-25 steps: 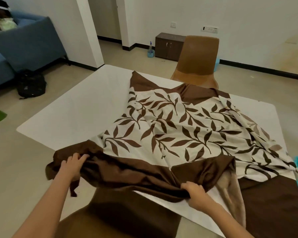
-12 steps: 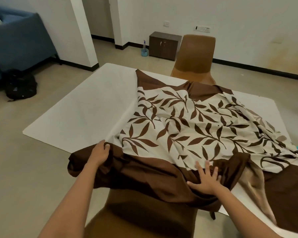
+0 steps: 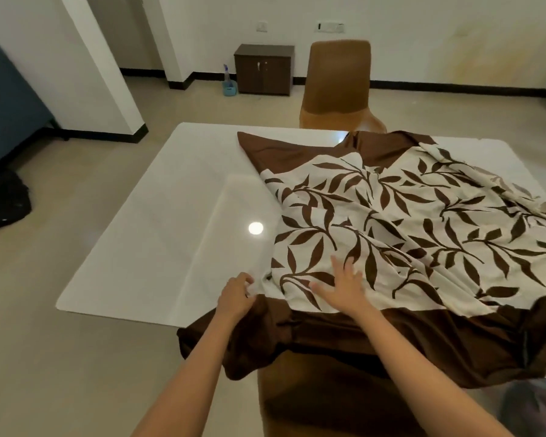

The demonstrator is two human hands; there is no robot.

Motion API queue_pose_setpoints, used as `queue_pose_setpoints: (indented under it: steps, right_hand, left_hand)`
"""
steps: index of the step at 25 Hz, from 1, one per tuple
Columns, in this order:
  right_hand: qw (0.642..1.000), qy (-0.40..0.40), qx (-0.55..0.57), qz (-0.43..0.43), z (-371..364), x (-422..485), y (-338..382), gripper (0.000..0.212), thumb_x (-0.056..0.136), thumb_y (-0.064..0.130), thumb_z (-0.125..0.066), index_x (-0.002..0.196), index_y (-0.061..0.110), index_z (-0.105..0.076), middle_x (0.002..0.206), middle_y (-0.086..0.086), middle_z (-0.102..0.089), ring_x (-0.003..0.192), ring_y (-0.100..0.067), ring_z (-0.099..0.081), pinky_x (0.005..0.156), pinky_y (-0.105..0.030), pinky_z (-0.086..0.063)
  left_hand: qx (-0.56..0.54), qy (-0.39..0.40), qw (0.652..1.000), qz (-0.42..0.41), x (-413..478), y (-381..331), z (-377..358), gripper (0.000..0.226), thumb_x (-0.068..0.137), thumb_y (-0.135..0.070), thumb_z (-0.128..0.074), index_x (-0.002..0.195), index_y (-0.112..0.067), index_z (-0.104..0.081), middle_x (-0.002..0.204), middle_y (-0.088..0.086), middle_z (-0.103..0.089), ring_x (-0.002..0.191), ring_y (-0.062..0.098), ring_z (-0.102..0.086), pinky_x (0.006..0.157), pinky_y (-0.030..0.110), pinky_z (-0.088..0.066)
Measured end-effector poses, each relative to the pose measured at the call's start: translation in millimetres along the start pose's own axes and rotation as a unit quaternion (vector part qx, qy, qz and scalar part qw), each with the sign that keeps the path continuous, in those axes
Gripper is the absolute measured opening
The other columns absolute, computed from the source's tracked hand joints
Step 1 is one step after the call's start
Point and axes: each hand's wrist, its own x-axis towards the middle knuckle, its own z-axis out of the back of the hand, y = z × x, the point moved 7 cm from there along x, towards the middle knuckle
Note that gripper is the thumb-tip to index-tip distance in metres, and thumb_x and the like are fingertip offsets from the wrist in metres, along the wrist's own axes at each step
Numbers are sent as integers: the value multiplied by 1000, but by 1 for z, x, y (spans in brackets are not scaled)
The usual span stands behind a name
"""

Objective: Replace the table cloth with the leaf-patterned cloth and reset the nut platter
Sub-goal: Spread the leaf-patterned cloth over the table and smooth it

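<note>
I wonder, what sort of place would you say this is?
Probably a home's living and dining area: a white table with a brown chair at its far side, a blue sofa at the left, and a small dark cabinet against the wall.

Warm, dim indoor light falls from overhead, leaving a round glare spot [image 3: 255, 228] on the glossy white table [image 3: 171, 200] left of centre. Wide-angle distortion bends straight lines toward the edges. The right hand [image 3: 342, 290] looks slightly blurred.

There is one leaf-patterned cloth [image 3: 407, 222], one white table [image 3: 171, 216], two brown chairs [image 3: 338, 86], one dark cabinet [image 3: 264, 69], one spray bottle [image 3: 228, 80], one black bag [image 3: 4, 200] and one blue sofa [image 3: 7, 99].
</note>
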Motion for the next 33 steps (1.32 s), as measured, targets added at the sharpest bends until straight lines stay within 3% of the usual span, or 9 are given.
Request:
queue_pose_setpoints:
  steps: [5, 9, 12, 15, 18, 22, 25, 30, 33]
  right_hand:
    - [992, 22, -98, -79, -19, -6, -36, 106, 71, 87, -37, 147, 39, 19, 153, -5, 34, 139, -39, 30, 111, -59, 13]
    - [986, 7, -60, -155, 15, -7, -82, 110, 70, 84, -44, 149, 36, 17, 155, -4, 30, 143, -37, 22, 115, -55, 9]
    - [965, 32, -125, -227, 23, 1, -75, 99, 81, 70, -49, 152, 24, 3, 159, -16, 9, 145, -41, 1, 117, -55, -6]
    - [968, -91, -155, -177, 34, 11, -10, 59, 88, 37, -53, 138, 9, -42, 142, -17, -44, 131, -35, -40, 110, -48, -34]
    - [986, -152, -46, 55, 17, 19, 61, 72, 91, 41, -52, 149, 11, -22, 155, -15, -22, 145, -33, -15, 118, -44, -19]
    - [991, 47, -118, 44, -49, 30, 74, 101, 80, 77, -39, 150, 31, 16, 157, -7, 25, 143, -37, 21, 114, -56, 9]
    - [986, 37, -164, 8, -62, 31, 65, 117, 58, 96, -20, 148, 33, 20, 153, -5, 33, 142, -35, 25, 112, -59, 13]
    - [984, 3, -148, -100, -54, 32, 60, 126, 52, 97, -27, 148, 30, 20, 156, 0, 27, 144, -30, 22, 112, -59, 12]
    - [975, 29, -146, -163, -53, 29, 60, 130, 55, 93, -43, 149, 28, 20, 158, -3, 24, 145, -31, 20, 113, -60, 7]
  left_hand:
    - [-57, -52, 996, -35, 8, -5, 22, 14, 91, -19, -53, 87, -9, -62, 86, 7, -64, 85, 25, -59, 66, 26, -36]
    - [-141, -193, 968, 73, 32, 40, 109, 26, 98, -17, -46, 107, 5, -56, 107, 24, -61, 102, 37, -55, 78, 34, -37]
    - [-150, -203, 959, 128, 36, 54, 127, 32, 100, -25, -41, 114, 3, -49, 116, 25, -58, 106, 40, -54, 85, 40, -42]
    - [-121, -103, 967, 200, 32, 54, 106, 70, 93, -60, -34, 126, 0, -48, 127, 22, -54, 117, 38, -52, 90, 39, -41]
    - [-279, 65, 917, 278, 40, 59, 74, 110, 70, -91, -18, 137, -8, -47, 139, 18, -48, 127, 34, -47, 107, 38, -36]
    - [-409, 213, 823, 332, 29, 62, 49, 61, 90, -59, -45, 110, -6, -69, 106, 18, -70, 102, 34, -62, 89, 39, -51]
    - [-439, 275, 797, 310, 26, 56, 46, 39, 87, -38, -61, 102, -3, -71, 93, 16, -73, 88, 30, -65, 78, 36, -54]
    - [-623, 8, 752, 214, 107, 98, 146, 32, 91, -25, -55, 114, -5, -64, 112, 13, -68, 95, 26, -64, 74, 35, -54]
    - [-477, -228, 816, 234, 129, 172, 239, 47, 82, -34, -53, 117, -4, -62, 117, 15, -63, 106, 31, -60, 91, 42, -50]
